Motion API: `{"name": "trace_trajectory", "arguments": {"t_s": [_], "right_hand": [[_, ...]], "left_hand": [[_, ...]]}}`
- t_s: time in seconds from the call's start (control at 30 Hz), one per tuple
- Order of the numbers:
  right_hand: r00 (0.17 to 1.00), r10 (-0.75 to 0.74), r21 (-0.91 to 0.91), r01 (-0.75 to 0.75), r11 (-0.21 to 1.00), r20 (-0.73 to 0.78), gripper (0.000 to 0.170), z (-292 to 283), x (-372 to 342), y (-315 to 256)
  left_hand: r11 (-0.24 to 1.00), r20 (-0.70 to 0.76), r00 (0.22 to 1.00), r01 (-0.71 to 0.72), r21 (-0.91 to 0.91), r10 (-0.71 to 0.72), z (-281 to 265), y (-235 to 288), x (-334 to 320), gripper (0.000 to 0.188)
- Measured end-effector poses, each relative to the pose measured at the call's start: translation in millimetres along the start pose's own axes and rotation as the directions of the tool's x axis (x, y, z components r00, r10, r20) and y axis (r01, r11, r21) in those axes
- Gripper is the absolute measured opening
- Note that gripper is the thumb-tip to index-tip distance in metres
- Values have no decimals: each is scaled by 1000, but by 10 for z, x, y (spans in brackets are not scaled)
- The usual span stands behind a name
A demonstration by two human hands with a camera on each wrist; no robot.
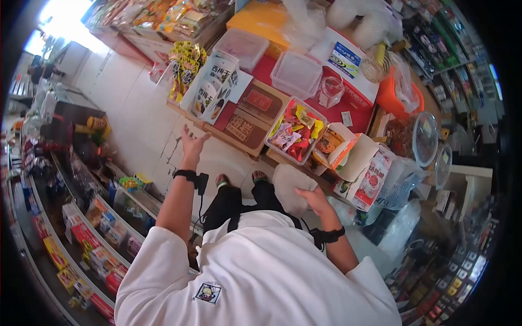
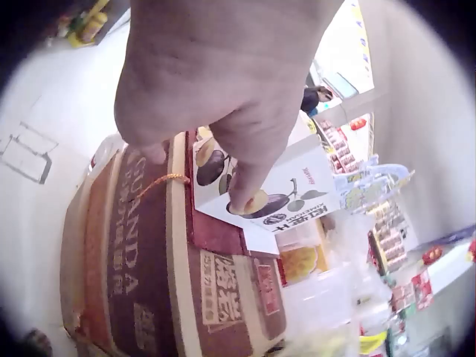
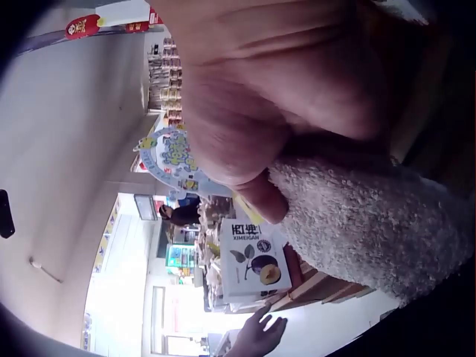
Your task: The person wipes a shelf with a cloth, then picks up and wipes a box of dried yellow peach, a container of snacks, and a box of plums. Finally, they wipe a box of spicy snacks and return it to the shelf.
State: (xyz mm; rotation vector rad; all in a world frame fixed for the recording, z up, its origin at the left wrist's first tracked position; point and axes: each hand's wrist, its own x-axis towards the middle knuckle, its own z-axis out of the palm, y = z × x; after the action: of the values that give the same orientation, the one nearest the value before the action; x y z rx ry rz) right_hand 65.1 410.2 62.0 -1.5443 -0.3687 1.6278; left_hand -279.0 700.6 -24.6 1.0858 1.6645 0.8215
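Note:
My right hand [image 1: 316, 200] grips a pale, fuzzy cloth [image 1: 293, 190], which hangs from it near the front edge of the display in the head view; the right wrist view has the cloth [image 3: 372, 223] bunched under the thumb. My left hand [image 1: 192, 145] is raised with fingers spread and holds nothing, just off the near corner of a white box with plum pictures [image 1: 209, 95]. Beside that box lies a brown carton [image 1: 247, 127]. In the left wrist view the left hand [image 2: 216, 104] overlaps the plum box [image 2: 297, 182]; contact cannot be told.
A tub of wrapped sweets [image 1: 296, 130], an empty clear tub [image 1: 296, 73] and an orange basket [image 1: 399, 95] stand along the display. Shelves of packaged goods [image 1: 98, 244] line the left side. Tiled floor [image 1: 130, 103] lies beyond my left hand.

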Motion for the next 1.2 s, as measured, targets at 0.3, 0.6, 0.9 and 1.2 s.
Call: {"name": "trace_trajectory", "arguments": {"t_s": [0.3,0.6,0.9,1.2], "right_hand": [[944,-53,14,61,998,-327,48,450,-265,145],[966,-12,-58,-3,998,-259,46,985,-324,52],[969,73,-169,-115,979,-235,50,1336,-115,-163],[998,-45,-117,40,992,-43,53,1351,389,-256]], "left_hand": [[900,1,904,-426,94,428,249,202,490,105],[953,19,969,-241,-181,248,47,-44,-96,107],[959,0,964,-264,-105,265,67,-203,125,105],[927,60,942,-313,-208,331,-487,-81,-163,93]]}}
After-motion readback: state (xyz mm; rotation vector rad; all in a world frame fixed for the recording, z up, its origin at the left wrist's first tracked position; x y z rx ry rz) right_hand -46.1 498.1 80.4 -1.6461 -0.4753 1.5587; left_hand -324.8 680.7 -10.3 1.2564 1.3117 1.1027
